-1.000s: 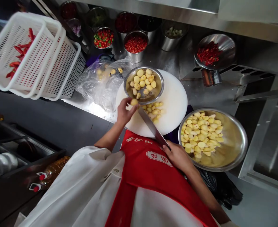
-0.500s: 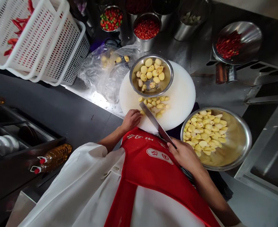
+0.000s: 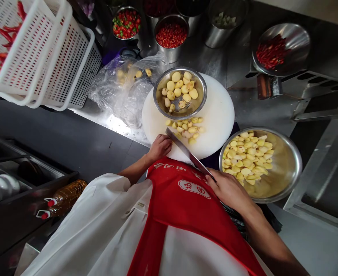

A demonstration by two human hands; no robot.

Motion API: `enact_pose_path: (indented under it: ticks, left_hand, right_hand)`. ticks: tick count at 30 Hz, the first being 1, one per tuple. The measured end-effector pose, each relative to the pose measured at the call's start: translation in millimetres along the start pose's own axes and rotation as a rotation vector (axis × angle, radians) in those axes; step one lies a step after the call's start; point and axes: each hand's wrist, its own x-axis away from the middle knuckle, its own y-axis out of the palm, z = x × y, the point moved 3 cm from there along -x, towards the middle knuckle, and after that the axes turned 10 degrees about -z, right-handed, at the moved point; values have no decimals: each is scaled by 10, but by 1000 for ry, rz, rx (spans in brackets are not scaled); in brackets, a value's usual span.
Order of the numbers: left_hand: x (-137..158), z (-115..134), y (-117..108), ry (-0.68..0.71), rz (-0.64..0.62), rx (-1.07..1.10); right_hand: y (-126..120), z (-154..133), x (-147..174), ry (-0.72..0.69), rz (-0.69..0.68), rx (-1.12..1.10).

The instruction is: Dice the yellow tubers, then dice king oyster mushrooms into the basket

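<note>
My right hand (image 3: 228, 188) grips the handle of a kitchen knife (image 3: 186, 150), whose blade slants up and left over the front of a round white cutting board (image 3: 219, 115). At the board's front left edge my left hand (image 3: 161, 147) is closed, fingers curled close to the blade's tip; what they hold is hidden. Just beyond the blade lie several small peeled potatoes (image 3: 189, 124), some apparently cut. A steel bowl (image 3: 203, 94) of whole peeled potatoes (image 3: 177, 92) stands on the back of the board. To the right, a wide steel basin (image 3: 286, 172) holds cut potato pieces (image 3: 246, 155).
A clear plastic bag (image 3: 125, 103) with potatoes in it lies left of the board. Stacked white baskets (image 3: 51, 57) with red chillies stand at the far left. Steel containers (image 3: 170, 53) of chopped chillies line the back. A bowl (image 3: 299, 46) of dried-looking red chillies sits back right.
The knife tip has shifted slightly left, nearer my left fingers. My left hand stays at the board's edge, and the whole view has turned a little.
</note>
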Motion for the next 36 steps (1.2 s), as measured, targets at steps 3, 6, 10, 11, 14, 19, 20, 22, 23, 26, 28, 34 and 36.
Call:
enact_pose_path:
  ticks: [3,6,10,11,14,19,20,22,23,26,28,34,36]
  left_hand:
    - [-7,12,-19,22,10,-1]
    - [-12,5,-23,3,-3,4]
    - [-9,-10,-24,23,7,8]
    - [-7,-8,-19,41,8,5]
    - [1,9,10,65,-11,-10]
    - [-158,8,-70,-1,-18,-30]
    - [-255,-15,-148,-19,10,-38]
    - [-533,-103,-361,-90,74,-76]
    - [-709,-165,-474,-142,83,-110]
    - [-1283,-355,-695,-277,-100,-244]
    - [-1589,-446,-690,-340,-330,-338]
    - [-1912,-483,-444,-341,-570,-448]
    - [-1883,-488,-485,-387,-542,-388]
  right_hand:
    - [-68,3,-15,48,-85,63]
    - [-114,9,-75,75,-132,105]
    - [-18,3,-322,65,-155,87]
    - [31,1,-408,61,-146,80]
    - [177,11,-626,43,-70,47]
    - [252,128,-514,6,149,-149]
    - [242,164,-420,12,195,-190]
    - [221,230,-213,35,244,-251]
    - [214,255,-114,47,245,-265]
    - [218,277,92,62,158,-244]
    - [231,238,134,39,75,-191]
    - [236,45,-58,32,-97,-79]
    - [233,41,-127,36,-111,-107]
